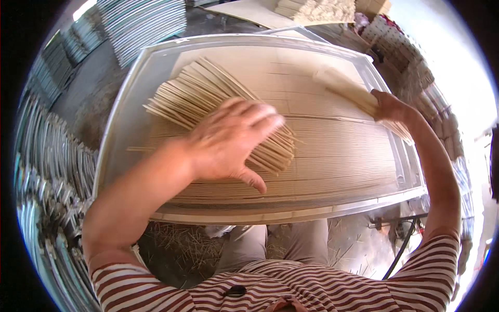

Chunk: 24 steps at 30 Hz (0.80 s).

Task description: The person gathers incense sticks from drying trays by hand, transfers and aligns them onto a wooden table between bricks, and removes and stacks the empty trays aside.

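My left hand (pixel 228 140) hovers over a loose pile of thin pale wooden sticks (pixel 186 96), its fingers apart and thumb stretched out; it is slightly blurred and hides the middle of the pile. My right hand (pixel 392 107) is closed round the end of a bundle of similar sticks (pixel 345 91), at the right side of a large framed screen (pixel 280 214). Motion smears the far end of that bundle. Many more thin sticks (pixel 343 156) lie side by side in rows across the screen, under the pile.
Stacked frames (pixel 143 28) stand at the back left, and more frames (pixel 57 171) lean close on the left. Pale bundles (pixel 317 10) lie on a board at the back. Wrapped stacks (pixel 431 99) line the right side. Stick scraps (pixel 179 252) litter the floor below.
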### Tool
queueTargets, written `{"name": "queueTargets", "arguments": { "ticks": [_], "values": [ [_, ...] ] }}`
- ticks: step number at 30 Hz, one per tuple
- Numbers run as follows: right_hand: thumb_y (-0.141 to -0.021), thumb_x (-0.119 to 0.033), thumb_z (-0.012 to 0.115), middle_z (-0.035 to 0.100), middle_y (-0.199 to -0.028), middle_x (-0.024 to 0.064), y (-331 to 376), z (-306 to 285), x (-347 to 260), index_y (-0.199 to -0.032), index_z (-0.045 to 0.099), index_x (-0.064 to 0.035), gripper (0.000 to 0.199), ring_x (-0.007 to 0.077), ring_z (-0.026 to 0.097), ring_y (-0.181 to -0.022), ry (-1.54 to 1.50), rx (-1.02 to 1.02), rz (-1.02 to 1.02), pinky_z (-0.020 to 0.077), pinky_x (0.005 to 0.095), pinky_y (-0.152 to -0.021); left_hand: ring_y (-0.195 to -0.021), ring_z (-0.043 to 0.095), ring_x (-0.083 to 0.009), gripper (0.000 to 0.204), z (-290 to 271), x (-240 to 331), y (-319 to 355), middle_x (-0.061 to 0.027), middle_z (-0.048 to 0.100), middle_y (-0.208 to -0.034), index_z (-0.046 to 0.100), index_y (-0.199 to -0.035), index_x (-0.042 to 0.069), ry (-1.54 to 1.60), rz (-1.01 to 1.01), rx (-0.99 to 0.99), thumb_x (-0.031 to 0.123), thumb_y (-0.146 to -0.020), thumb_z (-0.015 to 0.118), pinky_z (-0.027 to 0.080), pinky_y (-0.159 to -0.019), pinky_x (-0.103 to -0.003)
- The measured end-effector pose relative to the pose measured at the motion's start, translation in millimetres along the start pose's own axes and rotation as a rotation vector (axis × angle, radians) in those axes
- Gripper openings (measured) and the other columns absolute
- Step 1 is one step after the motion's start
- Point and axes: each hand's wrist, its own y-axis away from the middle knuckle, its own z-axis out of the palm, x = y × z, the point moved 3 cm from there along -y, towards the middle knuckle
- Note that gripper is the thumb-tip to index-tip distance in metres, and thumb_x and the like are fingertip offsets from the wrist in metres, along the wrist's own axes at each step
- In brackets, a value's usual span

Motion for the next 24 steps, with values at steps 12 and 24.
{"name": "queueTargets", "arguments": {
  "ticks": [12,24],
  "values": [
    [-0.062,-0.066,0.075,0.041,-0.140,0.0263,-70.3,26.9,-305.0,-0.131,0.049,0.0036,0.101,0.0365,0.039,-0.132,-0.464,-0.443,-0.379,0.0315,0.0441,-0.110,-0.118,0.050,-0.0349,0.088,19.8,-64.2,100.6,-0.0287,0.045,-0.132,0.034,-0.137,-0.004,1.446,-1.409,0.262,0.068,-0.088,0.045,0.045,-0.099,-0.046],
    [-0.070,-0.020,0.083,0.064,-0.110,0.0153,56.5,-37.5,-344.3,-0.123,0.051,0.0043,0.066,0.0199,0.062,-0.101,-1.197,0.174,-0.775,0.0502,0.0313,-0.091,-0.081,0.059,-0.0121,0.032,-76.3,-44.3,-2.7,-0.0076,0.062,-0.099,0.052,-0.109,0.001,1.407,-0.514,1.172,0.009,-0.084,0.069,0.050,-0.065,-0.026]
  ]
}}
